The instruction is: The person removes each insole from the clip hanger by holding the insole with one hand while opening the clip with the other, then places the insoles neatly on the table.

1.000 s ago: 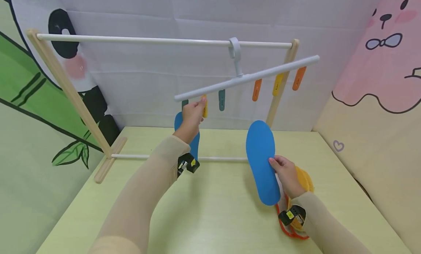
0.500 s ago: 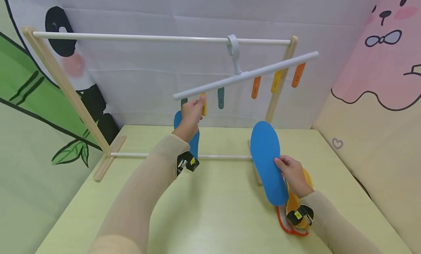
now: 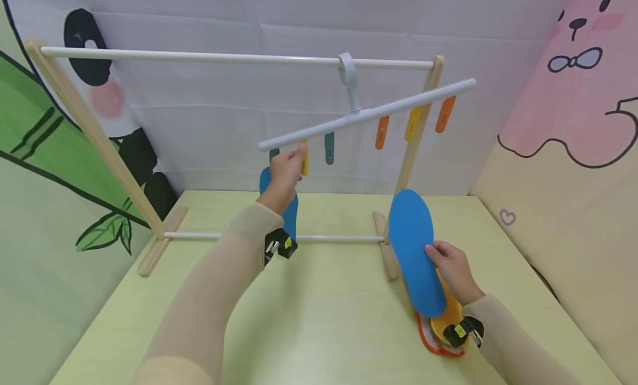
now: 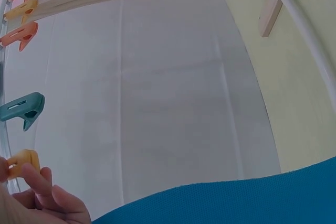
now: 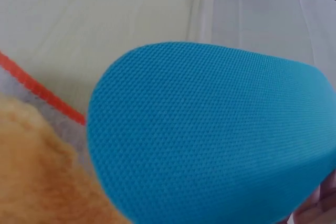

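In the head view my left hand [image 3: 284, 180] pinches a yellow clip [image 3: 305, 162] near the lowered left end of a white hanger [image 3: 369, 114]. The left wrist view shows finger and thumb on that clip [image 4: 25, 161]. A blue insole [image 3: 291, 216] hangs beneath the teal clip at the hanger's left end, partly behind the left wrist. My right hand [image 3: 452, 267] holds a second blue insole [image 3: 413, 246] by its right edge, thumb on its face, toward the right of the table. Its textured surface [image 5: 199, 129] fills much of the right wrist view.
The tilted hanger hooks over a white rod [image 3: 199, 55] of a wooden-ended rack. Other clips, teal [image 3: 329, 148], orange [image 3: 381, 132] and yellow [image 3: 412, 123], hang from it. Below the right hand lies a fluffy orange-yellow item [image 3: 448, 314] with a red-trimmed grey piece [image 3: 427, 332].
My right hand has moved to the right and slightly down with the insole, which now overlaps more of the fluffy item. The left hand keeps its hold on the yellow clip.
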`<state>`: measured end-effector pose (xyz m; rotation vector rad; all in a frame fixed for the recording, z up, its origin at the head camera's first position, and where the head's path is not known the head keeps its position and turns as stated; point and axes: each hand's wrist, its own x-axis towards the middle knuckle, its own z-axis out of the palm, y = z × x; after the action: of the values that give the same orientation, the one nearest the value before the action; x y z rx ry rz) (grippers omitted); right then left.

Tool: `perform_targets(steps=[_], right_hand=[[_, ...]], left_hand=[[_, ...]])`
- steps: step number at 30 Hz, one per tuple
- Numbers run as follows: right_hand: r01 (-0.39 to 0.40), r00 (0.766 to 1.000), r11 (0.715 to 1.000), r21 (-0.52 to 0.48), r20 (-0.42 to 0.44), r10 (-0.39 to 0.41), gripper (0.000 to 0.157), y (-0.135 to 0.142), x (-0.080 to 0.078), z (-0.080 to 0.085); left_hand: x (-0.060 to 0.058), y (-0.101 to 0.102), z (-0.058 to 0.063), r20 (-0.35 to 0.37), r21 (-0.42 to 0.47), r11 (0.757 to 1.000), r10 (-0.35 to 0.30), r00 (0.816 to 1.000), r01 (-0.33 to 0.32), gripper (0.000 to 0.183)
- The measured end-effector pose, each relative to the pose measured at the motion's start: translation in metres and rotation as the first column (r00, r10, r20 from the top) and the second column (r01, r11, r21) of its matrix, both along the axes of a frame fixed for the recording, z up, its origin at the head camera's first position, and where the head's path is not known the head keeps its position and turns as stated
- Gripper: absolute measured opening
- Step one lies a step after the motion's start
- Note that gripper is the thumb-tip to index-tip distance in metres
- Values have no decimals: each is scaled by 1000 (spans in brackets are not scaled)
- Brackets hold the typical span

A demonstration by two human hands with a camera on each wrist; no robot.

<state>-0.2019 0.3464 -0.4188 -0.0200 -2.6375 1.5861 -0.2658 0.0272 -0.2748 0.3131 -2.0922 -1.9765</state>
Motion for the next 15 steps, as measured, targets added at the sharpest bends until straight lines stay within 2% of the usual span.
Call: perform_targets(steps=[6, 15], right_hand=[[4, 999, 1000, 2, 35, -4, 41, 6, 4, -5], [8, 1000, 1000, 23, 12, -8, 41, 16, 5, -5]], left_hand=[[0, -4, 0, -8, -15, 1000, -1, 1000, 1, 44], [0, -7, 1, 9, -34, 999, 15, 1000, -15, 43]])
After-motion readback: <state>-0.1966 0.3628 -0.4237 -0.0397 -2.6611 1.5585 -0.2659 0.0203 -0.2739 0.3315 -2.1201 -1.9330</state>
